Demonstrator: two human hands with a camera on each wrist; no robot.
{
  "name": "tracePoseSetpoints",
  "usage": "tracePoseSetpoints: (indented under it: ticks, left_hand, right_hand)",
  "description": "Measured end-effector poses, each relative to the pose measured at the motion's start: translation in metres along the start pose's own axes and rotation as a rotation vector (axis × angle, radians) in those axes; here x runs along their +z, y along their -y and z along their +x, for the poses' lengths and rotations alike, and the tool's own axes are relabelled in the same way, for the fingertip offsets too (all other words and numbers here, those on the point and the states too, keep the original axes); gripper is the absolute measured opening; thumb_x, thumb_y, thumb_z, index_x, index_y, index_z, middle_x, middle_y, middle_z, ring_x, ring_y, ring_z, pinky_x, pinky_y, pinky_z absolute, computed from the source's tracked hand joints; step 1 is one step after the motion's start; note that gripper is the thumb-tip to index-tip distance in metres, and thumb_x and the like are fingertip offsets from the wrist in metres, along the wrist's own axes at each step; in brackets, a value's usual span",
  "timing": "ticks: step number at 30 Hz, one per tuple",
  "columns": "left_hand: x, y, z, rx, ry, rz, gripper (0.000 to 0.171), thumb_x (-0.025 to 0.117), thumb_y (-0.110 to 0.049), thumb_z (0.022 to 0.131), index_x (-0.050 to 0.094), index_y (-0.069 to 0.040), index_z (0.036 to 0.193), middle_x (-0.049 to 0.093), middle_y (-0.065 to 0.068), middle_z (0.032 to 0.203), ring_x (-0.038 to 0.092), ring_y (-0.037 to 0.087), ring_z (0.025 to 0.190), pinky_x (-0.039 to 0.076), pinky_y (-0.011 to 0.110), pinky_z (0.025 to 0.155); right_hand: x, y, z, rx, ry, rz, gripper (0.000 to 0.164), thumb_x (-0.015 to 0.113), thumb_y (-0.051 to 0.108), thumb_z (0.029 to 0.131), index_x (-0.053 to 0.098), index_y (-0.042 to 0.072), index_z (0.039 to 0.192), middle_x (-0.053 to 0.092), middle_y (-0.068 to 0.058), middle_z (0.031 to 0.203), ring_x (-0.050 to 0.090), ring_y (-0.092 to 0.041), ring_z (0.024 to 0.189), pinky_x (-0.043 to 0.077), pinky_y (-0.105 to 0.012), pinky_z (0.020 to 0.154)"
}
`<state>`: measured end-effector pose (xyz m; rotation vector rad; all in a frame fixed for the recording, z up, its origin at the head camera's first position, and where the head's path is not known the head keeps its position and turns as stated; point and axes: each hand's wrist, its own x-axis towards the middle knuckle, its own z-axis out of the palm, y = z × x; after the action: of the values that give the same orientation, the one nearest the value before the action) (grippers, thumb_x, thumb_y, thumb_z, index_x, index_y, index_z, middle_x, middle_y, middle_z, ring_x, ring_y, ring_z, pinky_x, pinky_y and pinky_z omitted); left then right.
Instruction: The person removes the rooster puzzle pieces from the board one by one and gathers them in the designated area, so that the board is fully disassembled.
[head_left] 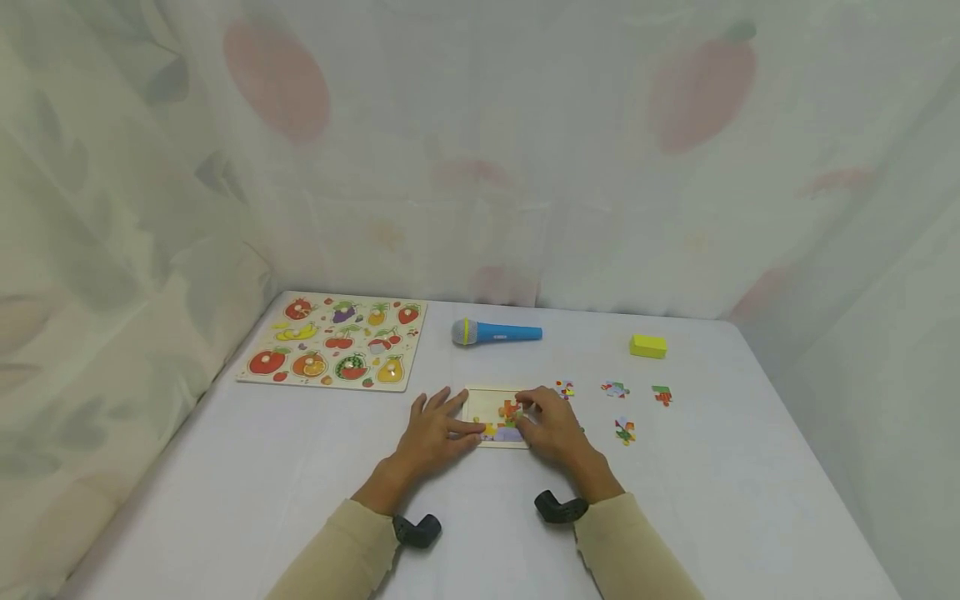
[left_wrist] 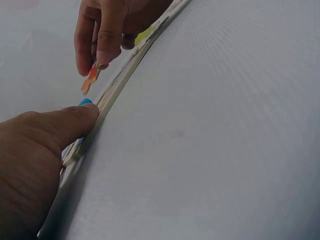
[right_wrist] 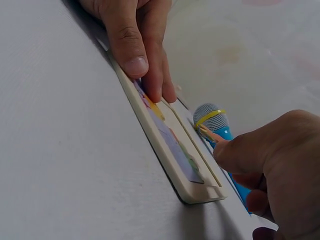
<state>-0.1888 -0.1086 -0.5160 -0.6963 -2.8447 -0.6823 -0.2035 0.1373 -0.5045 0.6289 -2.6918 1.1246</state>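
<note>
In the head view, a shallow puzzle tray (head_left: pixel 483 404) lies at the centre of the frame on the worktop (head_left: pixel 480 517), fitted pieces (head_left: pixel 510 434) along its lower edge, its upper left bare; at least four loose pieces (head_left: pixel 625 430) lie right of centre, so the puzzle seems only partly done. In the left wrist view, the right hand (left_wrist: pixel 112 27), top centre, pinches an orange piece (left_wrist: pixel 90 80) between its fingers, raised and not yet placed. In the right wrist view, the left hand (right_wrist: pixel 137 42), at the top, rests extended fingers on the tray, gripping nothing.
</note>
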Motion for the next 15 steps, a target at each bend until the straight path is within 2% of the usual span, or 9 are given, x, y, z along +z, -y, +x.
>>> tracePoseSetpoints:
  ticks: [5, 15]
  left_hand:
    - [0.0, 0.0, 0.0, -0.009, 0.006, -0.004, 0.028, 0.064, -0.052, 0.089, 0.074, -0.037, 0.109, 0.044, 0.005, 0.147, 0.027, 0.033, 0.139, 0.011, 0.061, 0.108]
    - [0.001, 0.0, 0.0, 0.002, -0.005, -0.007, 0.026, 0.065, -0.049, 0.088, 0.075, -0.036, 0.108, 0.045, 0.005, 0.146, 0.028, 0.033, 0.139, 0.012, 0.062, 0.107]
  right_hand:
    - [-0.003, 0.0, 0.0, -0.035, -0.033, 0.01, 0.034, 0.073, 0.006, 0.083, 0.065, 0.006, 0.115, 0.06, -0.001, 0.097, 0.054, -0.019, 0.089, 0.047, -0.039, 0.078]
    - [-0.018, 0.008, -0.001, -0.051, -0.101, 0.038, 0.033, 0.075, 0.002, 0.081, 0.066, 0.005, 0.112, 0.062, -0.002, 0.096, 0.054, -0.019, 0.087, 0.047, -0.038, 0.074]
